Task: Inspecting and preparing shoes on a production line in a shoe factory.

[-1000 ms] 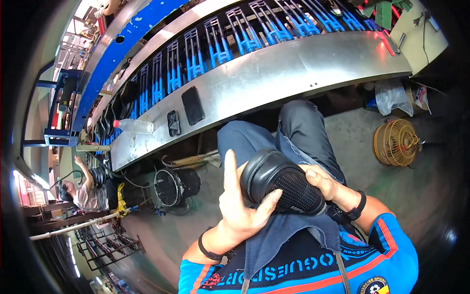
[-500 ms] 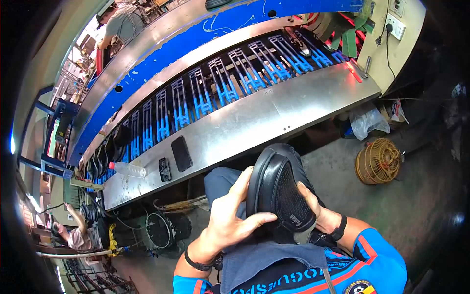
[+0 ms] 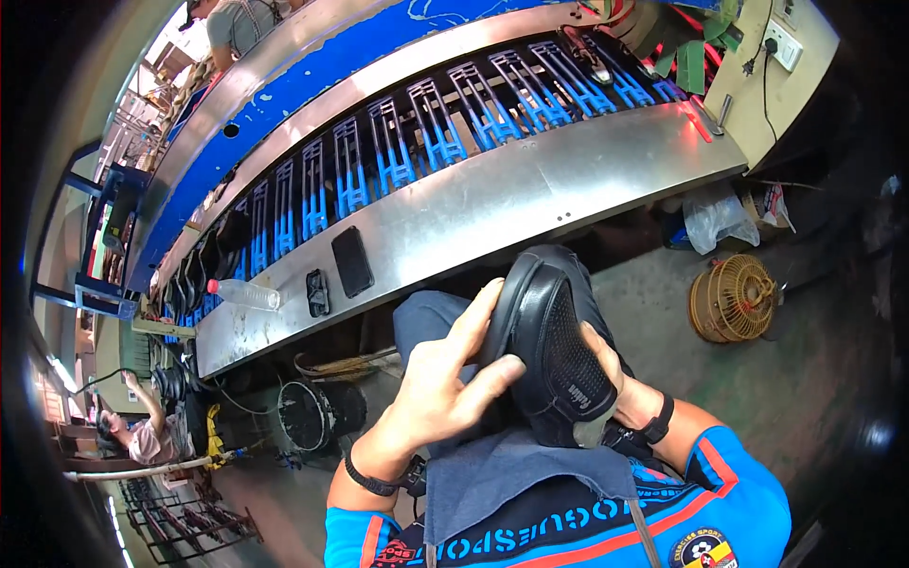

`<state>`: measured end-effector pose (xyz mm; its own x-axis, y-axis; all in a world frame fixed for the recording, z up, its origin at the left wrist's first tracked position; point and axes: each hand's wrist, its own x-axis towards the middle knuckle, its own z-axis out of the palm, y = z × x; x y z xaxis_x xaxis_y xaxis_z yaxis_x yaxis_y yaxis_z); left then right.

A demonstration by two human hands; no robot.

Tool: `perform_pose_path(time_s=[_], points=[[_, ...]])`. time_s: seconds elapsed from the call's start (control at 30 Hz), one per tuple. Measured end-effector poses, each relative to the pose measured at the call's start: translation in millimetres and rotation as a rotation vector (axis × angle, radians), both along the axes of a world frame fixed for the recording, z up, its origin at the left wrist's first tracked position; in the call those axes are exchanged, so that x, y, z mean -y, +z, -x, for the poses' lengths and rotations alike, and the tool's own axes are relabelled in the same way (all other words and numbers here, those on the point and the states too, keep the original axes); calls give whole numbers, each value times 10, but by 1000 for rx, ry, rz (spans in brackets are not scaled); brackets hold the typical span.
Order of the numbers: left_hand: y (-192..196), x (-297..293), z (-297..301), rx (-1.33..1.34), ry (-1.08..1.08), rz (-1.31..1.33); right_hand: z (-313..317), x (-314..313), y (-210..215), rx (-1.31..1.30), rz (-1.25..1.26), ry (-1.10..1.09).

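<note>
I hold a black shoe [image 3: 554,352] in front of my chest, toe end up, its mesh panel facing me. My left hand [image 3: 445,379] lies flat against the shoe's left side, fingers spread over the sole edge. My right hand [image 3: 611,379] grips it from the right, thumb on the mesh. A dark cloth [image 3: 511,473] hangs over my lap beneath the shoe. Both wrists carry dark bands.
A steel bench ledge [image 3: 530,194] runs across ahead, with a blue-racked conveyor [image 3: 426,142] behind it. On the ledge lie a dark phone [image 3: 351,261], a small black device [image 3: 317,292] and a plastic bottle [image 3: 244,294]. A round wicker-like fan [image 3: 732,300] sits on the floor right. Another person [image 3: 133,435] works far left.
The shoe has been turned from lying sideways to standing toe-up, and my view has tilted up toward the bench. Both hands stayed on the shoe.
</note>
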<state>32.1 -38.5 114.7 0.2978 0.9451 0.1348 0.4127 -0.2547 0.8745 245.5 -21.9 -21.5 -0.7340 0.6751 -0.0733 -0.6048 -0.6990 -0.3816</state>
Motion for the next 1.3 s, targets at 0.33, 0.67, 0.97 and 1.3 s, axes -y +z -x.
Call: perform_pose_path(time_s=[0.33,0.67,0.97,1.3], points=[[-52,-99,90,79,13,-21,-28,18,-3,-56,21,38],[30,93,-176,-306,99,-235,11,34,-11,25,106,-41],[-206,128,-225,-158,39,-245,-7,39,-168,-164,260,-49],[-296,219,-224,-220,88,-143,13,-17,-94,-89,242,-112]])
